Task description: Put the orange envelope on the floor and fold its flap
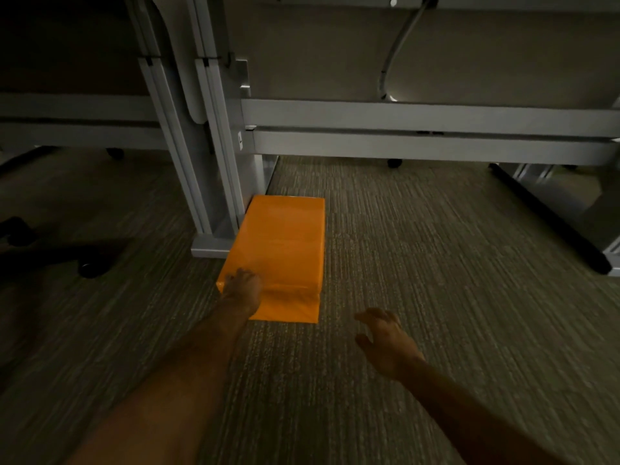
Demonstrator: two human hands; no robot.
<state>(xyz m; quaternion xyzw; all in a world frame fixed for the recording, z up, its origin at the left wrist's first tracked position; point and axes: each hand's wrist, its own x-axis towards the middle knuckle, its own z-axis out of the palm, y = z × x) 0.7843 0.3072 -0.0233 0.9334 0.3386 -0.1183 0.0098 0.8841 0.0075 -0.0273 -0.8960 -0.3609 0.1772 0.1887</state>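
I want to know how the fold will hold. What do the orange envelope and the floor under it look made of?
The orange envelope looks like smooth plastic film, perhaps a padded mailer: it has a slight sheen and soft creases. The floor looks like low-pile carpet, matte with fine striped ribbing.

The orange envelope (280,245) is laid flat on the carpeted floor (436,263), its far left edge set against the foot of a grey desk leg (214,182), and its flap (285,308) is seen stretched out unfolded at the near end. The left hand (243,286) is pressed down on the envelope's near left corner. The right hand (385,340) is held with fingers spread and empty above the carpet, near the flap's right corner but apart from it.
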